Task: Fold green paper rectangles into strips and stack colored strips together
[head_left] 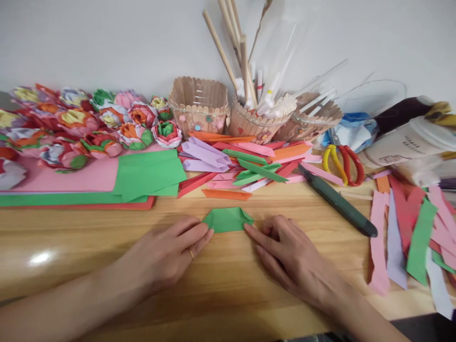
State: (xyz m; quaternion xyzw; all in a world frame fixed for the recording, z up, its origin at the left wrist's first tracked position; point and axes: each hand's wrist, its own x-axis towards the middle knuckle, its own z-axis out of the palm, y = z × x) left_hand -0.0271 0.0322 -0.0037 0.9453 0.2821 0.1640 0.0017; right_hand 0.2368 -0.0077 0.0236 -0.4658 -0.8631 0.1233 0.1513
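A small green paper point(230, 220) with folded upper corners lies on the wooden table point(213, 294). At its left end, my left hand point(173, 247), with a ring on one finger, has its fingertips closed on the corner. My right hand point(290, 254) touches the lower right corner with an extended index finger; its other fingers are partly curled, and the thumb is apart from them. Just behind the paper is a pile of folded strips in several colours point(249, 160).
Paper flowers point(76, 121) and green sheets point(149, 173) are at the left. Wooden baskets point(199, 107) stand along the wall. A dark green cutter point(338, 202), scissors point(344, 164), a white cup point(409, 142) and cut strips point(422, 242) occupy the right.
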